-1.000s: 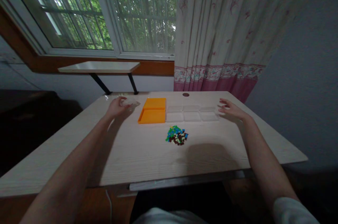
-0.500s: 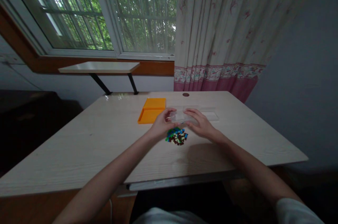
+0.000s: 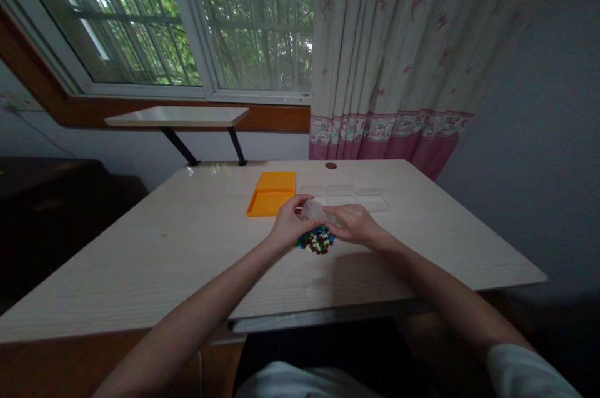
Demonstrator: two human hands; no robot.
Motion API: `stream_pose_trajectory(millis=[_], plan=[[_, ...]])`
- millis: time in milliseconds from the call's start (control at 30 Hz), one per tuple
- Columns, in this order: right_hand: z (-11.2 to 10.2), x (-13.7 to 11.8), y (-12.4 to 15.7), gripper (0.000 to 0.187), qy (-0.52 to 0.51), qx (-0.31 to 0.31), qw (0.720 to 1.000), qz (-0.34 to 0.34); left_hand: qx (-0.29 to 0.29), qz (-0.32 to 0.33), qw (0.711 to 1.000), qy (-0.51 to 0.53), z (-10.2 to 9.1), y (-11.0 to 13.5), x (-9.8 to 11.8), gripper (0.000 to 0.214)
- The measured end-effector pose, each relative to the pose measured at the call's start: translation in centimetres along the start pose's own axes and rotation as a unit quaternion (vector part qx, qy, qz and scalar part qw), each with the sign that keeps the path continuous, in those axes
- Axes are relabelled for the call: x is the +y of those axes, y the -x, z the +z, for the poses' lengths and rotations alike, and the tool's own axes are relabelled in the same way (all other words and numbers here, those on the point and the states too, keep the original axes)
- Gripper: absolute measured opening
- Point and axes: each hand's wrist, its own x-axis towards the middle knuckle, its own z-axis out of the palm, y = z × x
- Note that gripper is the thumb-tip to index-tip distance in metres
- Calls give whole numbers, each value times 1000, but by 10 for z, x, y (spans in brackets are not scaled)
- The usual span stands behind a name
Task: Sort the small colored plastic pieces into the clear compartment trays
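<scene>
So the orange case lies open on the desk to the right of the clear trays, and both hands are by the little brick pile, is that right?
Not quite: the head view shows the orange case lying open on the desk to the left of the clear trays. Left hand and right hand are indeed by the brick pile.

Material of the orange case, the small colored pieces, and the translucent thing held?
Orange case: likely molded plastic, satin; even color, raised rim.
Small colored pieces: probably hard plastic; solid colors, blocky shapes; finish too small to tell.
Translucent thing: seemingly plastic, clear to hazy; whitish, see-through look. Film or rigid, can't tell.
</scene>
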Motion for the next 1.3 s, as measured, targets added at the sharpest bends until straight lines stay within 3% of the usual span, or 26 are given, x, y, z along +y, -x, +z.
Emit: stream_pose_trajectory(millis=[133,233,333,433,533,633,733,800,867,1000,1300], plan=[[3,-2,-2,26,68,-11,996,-48,-12,6,1000,-4,-1,-2,0,57],[6,-2,-2,25,86,-22,995,-42,-18,13,1000,-6,-3,-4,-3,58],[5,5,-2,26,68,6,997,23,-49,11,999,13,-6,-4,-6,66],[1,15,-1,29,-27,37,988,147,-98,-14,990,97,-7,-3,-7,79],[4,23,-2,35,-210,63,929,299,-145,-51,965,213,-7,-3,-6,89],[14,26,-5,43,-389,80,821,410,-181,-78,941,277,-8,-4,-5,91],[22,26,-7,46,-493,85,741,448,-176,-80,937,290,-9,-5,-5,91],[21,27,-7,44,-529,77,723,438,-143,-77,944,287,-8,-6,-4,88],[18,27,-6,49,-542,48,731,411,-100,-77,950,284,-7,-8,-3,85],[17,26,-4,78,-520,-12,769,372,-34,-77,956,282,-5,-10,-5,79],[11,20,-6,64,-380,-76,858,338,-55,-29,964,258,5,-5,-20,83]])
